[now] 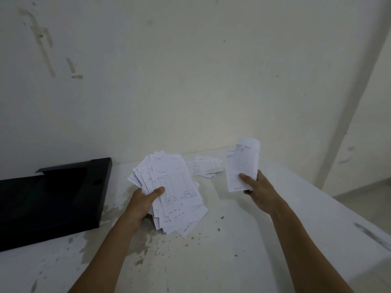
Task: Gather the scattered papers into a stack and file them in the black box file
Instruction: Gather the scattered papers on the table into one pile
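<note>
Both hands hold papers above the white table (232, 240).

The black box file (53, 197) lies open at the left, its dim interior unreadable. The left hand (143, 201) grips a fanned stack (169, 187), thumb on top; the right hand (256, 187) pinches a few sheets (241, 161). More papers (206, 167) lie by the wall, print illegible.

Head camera looks down, close over table (222, 261).

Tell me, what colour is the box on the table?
Black; the box file shows in the head view.
</note>
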A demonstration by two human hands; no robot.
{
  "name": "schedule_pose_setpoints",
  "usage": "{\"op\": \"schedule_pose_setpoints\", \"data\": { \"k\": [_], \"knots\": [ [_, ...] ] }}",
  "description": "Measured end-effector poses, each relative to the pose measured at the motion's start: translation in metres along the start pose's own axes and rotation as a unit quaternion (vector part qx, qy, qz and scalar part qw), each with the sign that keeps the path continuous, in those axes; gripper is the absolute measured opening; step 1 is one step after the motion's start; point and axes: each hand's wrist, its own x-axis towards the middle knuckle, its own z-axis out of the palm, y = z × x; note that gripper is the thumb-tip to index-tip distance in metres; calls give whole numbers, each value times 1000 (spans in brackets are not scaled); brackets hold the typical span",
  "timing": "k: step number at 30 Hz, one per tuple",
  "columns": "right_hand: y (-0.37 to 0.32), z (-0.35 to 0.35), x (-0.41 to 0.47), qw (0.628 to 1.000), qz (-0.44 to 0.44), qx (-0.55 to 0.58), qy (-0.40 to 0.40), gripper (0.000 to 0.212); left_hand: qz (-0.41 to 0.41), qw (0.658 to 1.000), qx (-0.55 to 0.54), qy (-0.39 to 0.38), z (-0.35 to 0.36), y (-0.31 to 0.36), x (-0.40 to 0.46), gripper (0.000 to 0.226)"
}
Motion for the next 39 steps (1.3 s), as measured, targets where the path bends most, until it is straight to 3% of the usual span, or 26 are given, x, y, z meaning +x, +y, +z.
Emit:
{"op": "schedule_pose_setpoints", "data": {
  "k": [5,9,15,21,27,33,39],
  "knots": [
    [-2,44,-23,991,-10,-43,-126,63,13,1000,-5,-12,13,7,-7,29],
    [3,87,-28,976,-35,-172,-132,55,24,999,-23,-29,21,14,-14,26],
    [24,124,-21,939,-66,-321,-102,114,40,999,-16,-15,15,20,-18,30],
    [25,141,-31,947,-111,-252,-167,110,37,999,-32,-5,5,18,-21,29],
    [40,154,-28,938,-131,-291,-139,118,34,999,-15,-7,1,19,-22,23],
    [24,148,-31,948,-103,-254,-164,77,36,999,5,20,-9,12,-11,31],
    [26,106,29,915,-62,-397,25,54,42,995,47,78,-28,1,16,37]
  ]
}}
